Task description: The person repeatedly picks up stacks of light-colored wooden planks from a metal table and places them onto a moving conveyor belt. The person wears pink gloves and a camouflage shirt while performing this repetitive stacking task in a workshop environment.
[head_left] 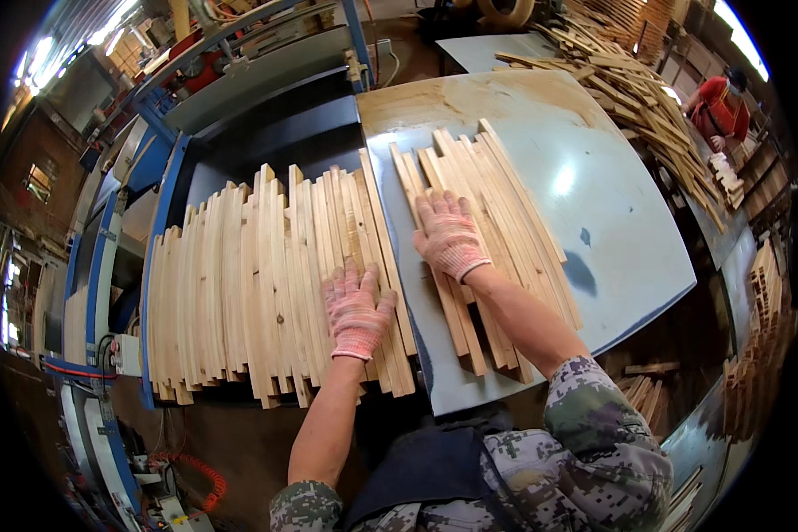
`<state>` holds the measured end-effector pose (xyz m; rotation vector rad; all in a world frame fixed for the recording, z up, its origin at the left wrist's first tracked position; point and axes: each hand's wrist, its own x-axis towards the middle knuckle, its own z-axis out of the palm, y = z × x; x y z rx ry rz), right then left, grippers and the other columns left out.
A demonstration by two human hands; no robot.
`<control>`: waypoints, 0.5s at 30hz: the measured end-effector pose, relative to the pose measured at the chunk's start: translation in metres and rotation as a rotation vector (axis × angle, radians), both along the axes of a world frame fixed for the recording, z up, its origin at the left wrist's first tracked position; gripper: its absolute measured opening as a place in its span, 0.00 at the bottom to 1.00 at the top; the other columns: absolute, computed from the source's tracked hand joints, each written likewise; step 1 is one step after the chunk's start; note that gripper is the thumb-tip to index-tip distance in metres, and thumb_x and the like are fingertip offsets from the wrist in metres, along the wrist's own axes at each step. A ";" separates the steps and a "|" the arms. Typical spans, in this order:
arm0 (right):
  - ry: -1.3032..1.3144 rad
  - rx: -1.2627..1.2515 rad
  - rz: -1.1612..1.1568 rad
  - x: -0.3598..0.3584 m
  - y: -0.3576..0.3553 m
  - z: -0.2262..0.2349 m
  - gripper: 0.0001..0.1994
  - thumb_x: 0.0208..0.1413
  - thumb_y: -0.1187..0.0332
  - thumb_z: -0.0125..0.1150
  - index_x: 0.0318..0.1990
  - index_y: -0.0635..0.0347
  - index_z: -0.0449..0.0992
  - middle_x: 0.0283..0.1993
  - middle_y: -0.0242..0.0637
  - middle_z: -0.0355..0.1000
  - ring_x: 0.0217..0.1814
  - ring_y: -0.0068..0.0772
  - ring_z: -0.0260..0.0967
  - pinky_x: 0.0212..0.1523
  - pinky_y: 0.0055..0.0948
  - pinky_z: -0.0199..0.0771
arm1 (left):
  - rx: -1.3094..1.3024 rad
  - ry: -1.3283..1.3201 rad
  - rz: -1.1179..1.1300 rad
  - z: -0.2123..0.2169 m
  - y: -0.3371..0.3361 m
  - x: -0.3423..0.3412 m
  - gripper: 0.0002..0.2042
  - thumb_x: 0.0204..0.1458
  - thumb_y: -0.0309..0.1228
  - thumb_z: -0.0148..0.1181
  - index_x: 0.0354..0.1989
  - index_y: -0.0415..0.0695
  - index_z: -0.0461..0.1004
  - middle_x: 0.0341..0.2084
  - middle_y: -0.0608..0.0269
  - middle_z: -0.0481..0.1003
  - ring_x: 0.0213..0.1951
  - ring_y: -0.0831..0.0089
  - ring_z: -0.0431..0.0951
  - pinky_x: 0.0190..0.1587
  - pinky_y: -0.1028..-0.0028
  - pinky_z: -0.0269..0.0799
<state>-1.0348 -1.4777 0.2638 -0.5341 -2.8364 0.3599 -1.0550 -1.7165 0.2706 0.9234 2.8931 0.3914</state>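
A wide row of pale wooden strips (239, 293) lies side by side on the dark bed of a blue-framed machine, their ends uneven. My left hand (359, 306), in a pinkish work glove, rests flat on the right part of this row with its fingers spread. To the right, a smaller bunch of wooden strips (514, 239) lies on a metal-topped table (629, 204). My gloved right hand (449, 232) lies flat across the left side of that bunch, fingers stretched out. Neither hand is wrapped around a strip.
The blue machine frame (161, 191) borders the row at left and behind. A heap of loose strips (643, 106) lies beyond the table at far right, near a person in red (723, 111). A red coiled hose (206, 483) hangs at lower left.
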 end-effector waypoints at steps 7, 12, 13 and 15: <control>-0.034 -0.038 -0.007 -0.008 -0.008 0.025 0.38 0.64 0.56 0.63 0.79 0.57 0.61 0.79 0.54 0.63 0.83 0.59 0.55 0.82 0.53 0.55 | 0.282 -0.183 -0.074 0.012 -0.037 -0.023 0.37 0.64 0.51 0.63 0.78 0.45 0.66 0.79 0.39 0.58 0.81 0.42 0.51 0.83 0.51 0.41; -0.032 -0.283 0.008 -0.019 -0.083 0.058 0.36 0.65 0.56 0.62 0.78 0.59 0.62 0.65 0.57 0.76 0.66 0.64 0.74 0.68 0.53 0.73 | 0.466 -0.048 -0.024 0.017 -0.157 -0.062 0.37 0.59 0.47 0.70 0.74 0.41 0.69 0.75 0.37 0.65 0.78 0.39 0.59 0.81 0.47 0.50; -0.005 -0.254 -0.007 -0.009 -0.093 0.050 0.35 0.65 0.55 0.61 0.75 0.61 0.64 0.63 0.60 0.77 0.64 0.66 0.75 0.65 0.55 0.74 | 0.492 -0.019 -0.006 0.023 -0.190 -0.074 0.37 0.59 0.45 0.70 0.74 0.40 0.69 0.74 0.37 0.66 0.77 0.39 0.60 0.80 0.47 0.52; -0.134 -0.284 -0.092 0.009 -0.115 0.056 0.30 0.66 0.52 0.59 0.69 0.61 0.67 0.59 0.63 0.78 0.62 0.69 0.76 0.62 0.60 0.75 | 0.511 0.114 0.041 0.018 -0.263 -0.103 0.36 0.58 0.43 0.72 0.73 0.39 0.70 0.73 0.38 0.67 0.76 0.40 0.62 0.79 0.46 0.55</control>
